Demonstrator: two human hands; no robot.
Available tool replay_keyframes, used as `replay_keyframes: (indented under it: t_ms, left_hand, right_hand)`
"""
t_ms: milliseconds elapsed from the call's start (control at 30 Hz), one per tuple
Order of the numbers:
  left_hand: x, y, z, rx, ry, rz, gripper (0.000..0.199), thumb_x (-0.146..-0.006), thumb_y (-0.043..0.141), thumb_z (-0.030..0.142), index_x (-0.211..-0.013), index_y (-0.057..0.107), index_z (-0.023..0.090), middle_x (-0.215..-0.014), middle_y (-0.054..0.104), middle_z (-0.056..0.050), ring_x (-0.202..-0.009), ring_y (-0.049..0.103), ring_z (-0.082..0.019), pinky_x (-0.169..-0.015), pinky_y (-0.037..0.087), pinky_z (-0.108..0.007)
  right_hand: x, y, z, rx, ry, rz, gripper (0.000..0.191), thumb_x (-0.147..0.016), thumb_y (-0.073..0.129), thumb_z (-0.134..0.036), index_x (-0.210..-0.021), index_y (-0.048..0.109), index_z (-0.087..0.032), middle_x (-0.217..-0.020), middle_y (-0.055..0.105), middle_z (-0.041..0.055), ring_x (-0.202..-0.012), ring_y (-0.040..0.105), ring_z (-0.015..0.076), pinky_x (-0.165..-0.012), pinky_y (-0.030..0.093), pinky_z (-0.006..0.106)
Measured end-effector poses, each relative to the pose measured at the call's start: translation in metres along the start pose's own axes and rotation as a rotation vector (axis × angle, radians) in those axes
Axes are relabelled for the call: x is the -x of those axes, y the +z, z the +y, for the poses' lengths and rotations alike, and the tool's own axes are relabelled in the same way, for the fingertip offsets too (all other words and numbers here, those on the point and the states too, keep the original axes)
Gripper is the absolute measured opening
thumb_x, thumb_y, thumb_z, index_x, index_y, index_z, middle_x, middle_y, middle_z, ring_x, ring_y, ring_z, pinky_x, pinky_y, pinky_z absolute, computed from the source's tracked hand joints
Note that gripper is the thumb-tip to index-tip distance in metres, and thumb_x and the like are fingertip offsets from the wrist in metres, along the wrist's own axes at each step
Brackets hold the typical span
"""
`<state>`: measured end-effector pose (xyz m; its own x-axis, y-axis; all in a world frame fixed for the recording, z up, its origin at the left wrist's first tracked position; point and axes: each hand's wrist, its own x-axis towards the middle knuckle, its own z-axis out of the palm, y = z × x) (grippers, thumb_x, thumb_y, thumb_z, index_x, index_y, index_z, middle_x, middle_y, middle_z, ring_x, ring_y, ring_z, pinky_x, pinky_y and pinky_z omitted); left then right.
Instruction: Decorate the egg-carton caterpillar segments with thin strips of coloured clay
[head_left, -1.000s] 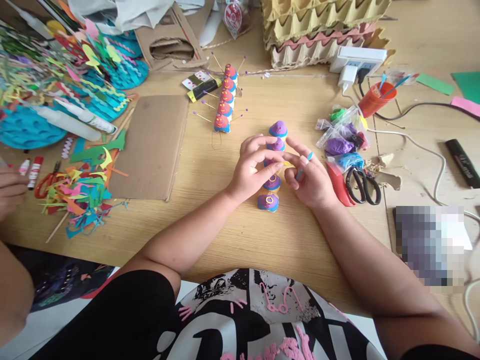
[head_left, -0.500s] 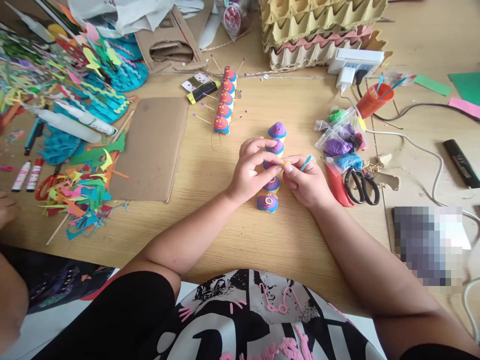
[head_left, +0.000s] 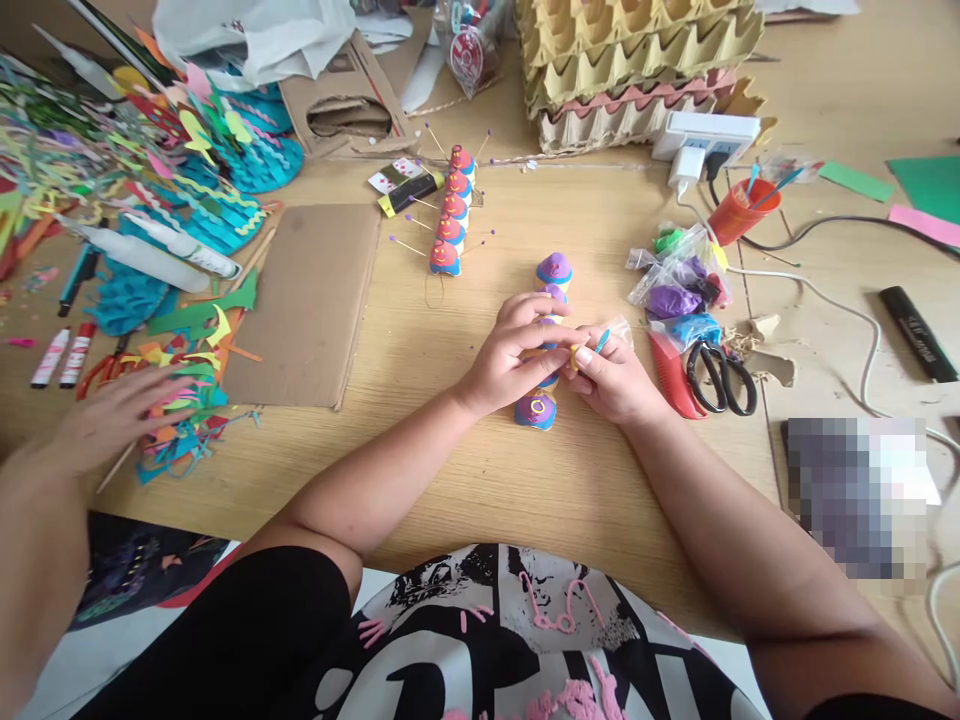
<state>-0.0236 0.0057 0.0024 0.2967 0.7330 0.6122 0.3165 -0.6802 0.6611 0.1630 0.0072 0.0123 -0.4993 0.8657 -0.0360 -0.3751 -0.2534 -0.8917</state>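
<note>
A row of purple-and-blue painted egg-carton bumps (head_left: pixel 535 410) lies on the table, with a yellow ring on the nearest bump. Over the middle of the row, my left hand (head_left: pixel 514 350) has its thumb and fingers brought together at the other hand's fingertips. My right hand (head_left: pixel 609 375) pinches a small yellow piece (head_left: pixel 575 357) and also holds a thin blue tool (head_left: pixel 602 341). Fingers hide several bumps. Farther back stands a finished-looking red-and-blue row (head_left: pixel 450 229) with smiling faces and purple-tipped sticks.
Cardboard (head_left: pixel 304 310), paper scraps (head_left: pixel 176 440) and another person's hand (head_left: pixel 112 410) are at left. At right are black-handled scissors (head_left: pixel 721 378), bagged clay (head_left: pixel 675 298), an orange cup (head_left: pixel 742 212) and a marker (head_left: pixel 916 333). Egg trays (head_left: pixel 637 60) are stacked behind.
The other person's hand has reached in over the paper scraps. My left fingers have moved slightly right and closer over my right fingertips, and the yellow piece sits a little lower.
</note>
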Motion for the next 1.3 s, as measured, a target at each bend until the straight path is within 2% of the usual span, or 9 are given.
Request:
replay_keyframes:
  t_ms: [100, 200, 333, 433, 533, 900, 967, 1133, 1300]
  left_hand:
    - [0.0000, 0.0006, -0.0016, 0.030, -0.021, 0.002, 0.025, -0.104, 0.065, 0.050, -0.111, 0.081, 0.033, -0.129, 0.074, -0.007, -0.136, 0.063, -0.024, -0.124, 0.051, -0.050]
    - [0.0004, 0.0011, -0.0035, 0.015, -0.060, 0.076, 0.023, -0.102, 0.069, 0.050, -0.106, 0.081, 0.031, -0.123, 0.075, -0.007, -0.132, 0.064, -0.023, -0.121, 0.052, -0.049]
    - [0.0002, 0.0008, -0.0036, -0.080, -0.034, 0.147, 0.019, -0.101, 0.072, 0.046, -0.103, 0.080, 0.029, -0.116, 0.076, -0.005, -0.130, 0.064, -0.022, -0.120, 0.052, -0.046]
    - [0.0002, 0.0001, -0.0024, -0.102, 0.012, 0.142, 0.018, -0.100, 0.074, 0.044, -0.109, 0.080, 0.029, -0.118, 0.076, -0.004, -0.130, 0.063, -0.022, -0.120, 0.052, -0.046]
    - [0.0006, -0.0003, -0.0020, -0.149, 0.011, 0.114, 0.022, -0.101, 0.073, 0.045, -0.114, 0.080, 0.030, -0.119, 0.076, -0.005, -0.131, 0.062, -0.023, -0.121, 0.051, -0.048]
    - [0.0013, -0.0022, -0.0060, -0.222, -0.013, 0.119, 0.013, -0.099, 0.075, 0.041, -0.094, 0.081, 0.031, -0.106, 0.078, -0.003, -0.127, 0.063, -0.024, -0.115, 0.053, -0.051]
    - [0.0008, -0.0026, -0.0052, -0.235, -0.004, 0.120, 0.013, -0.100, 0.074, 0.040, -0.096, 0.082, 0.031, -0.107, 0.078, -0.003, -0.126, 0.063, -0.024, -0.115, 0.054, -0.050]
    - [-0.0005, -0.0007, -0.0032, -0.196, 0.038, 0.129, 0.020, -0.100, 0.075, 0.042, -0.115, 0.080, 0.030, -0.118, 0.078, -0.004, -0.126, 0.064, -0.024, -0.116, 0.054, -0.048]
    - [-0.0001, 0.0012, -0.0047, -0.191, 0.038, 0.132, 0.015, -0.100, 0.075, 0.040, -0.107, 0.081, 0.029, -0.113, 0.079, -0.004, -0.124, 0.065, -0.023, -0.114, 0.055, -0.047]
  right_hand:
    - [0.0005, 0.0017, -0.0013, 0.009, 0.012, 0.003, 0.055, -0.075, 0.090, -0.067, -0.075, 0.059, -0.022, -0.059, 0.052, -0.0049, -0.049, 0.034, 0.0074, -0.043, 0.020, 0.022]
    - [-0.0001, 0.0030, -0.0018, 0.012, -0.019, 0.032, 0.056, -0.076, 0.086, -0.073, -0.081, 0.061, -0.023, -0.062, 0.055, -0.0035, -0.051, 0.037, 0.0090, -0.043, 0.021, 0.022]
    - [-0.0009, 0.0027, -0.0015, 0.023, -0.067, 0.090, 0.048, -0.077, 0.090, -0.062, -0.085, 0.064, -0.022, -0.063, 0.057, -0.0044, -0.050, 0.035, 0.0077, -0.045, 0.023, 0.022]
    - [-0.0012, 0.0019, -0.0015, 0.026, -0.088, 0.138, 0.044, -0.078, 0.092, -0.054, -0.082, 0.063, -0.022, -0.062, 0.055, -0.0052, -0.050, 0.035, 0.0070, -0.047, 0.024, 0.023]
    - [-0.0018, 0.0015, -0.0010, 0.035, -0.090, 0.151, 0.046, -0.076, 0.093, -0.056, -0.081, 0.063, -0.022, -0.060, 0.053, -0.0061, -0.049, 0.033, 0.0072, -0.047, 0.025, 0.024]
    - [-0.0029, 0.0017, 0.0006, 0.034, -0.045, 0.121, 0.050, -0.072, 0.095, -0.060, -0.078, 0.067, -0.019, -0.061, 0.060, -0.0036, -0.048, 0.037, 0.0057, -0.046, 0.025, 0.023]
    - [-0.0034, 0.0015, 0.0008, 0.015, -0.041, 0.134, 0.051, -0.070, 0.097, -0.059, -0.075, 0.066, -0.019, -0.060, 0.060, -0.0038, -0.048, 0.037, 0.0054, -0.046, 0.024, 0.022]
    - [-0.0040, 0.0024, 0.0005, 0.013, -0.050, 0.183, 0.053, -0.068, 0.098, -0.059, -0.072, 0.064, -0.019, -0.058, 0.059, -0.0043, -0.047, 0.037, 0.0051, -0.045, 0.025, 0.022]
    - [-0.0034, 0.0032, 0.0023, 0.037, -0.076, 0.232, 0.055, -0.070, 0.097, -0.061, -0.071, 0.061, -0.020, -0.058, 0.060, -0.0041, -0.047, 0.037, 0.0050, -0.045, 0.026, 0.022]
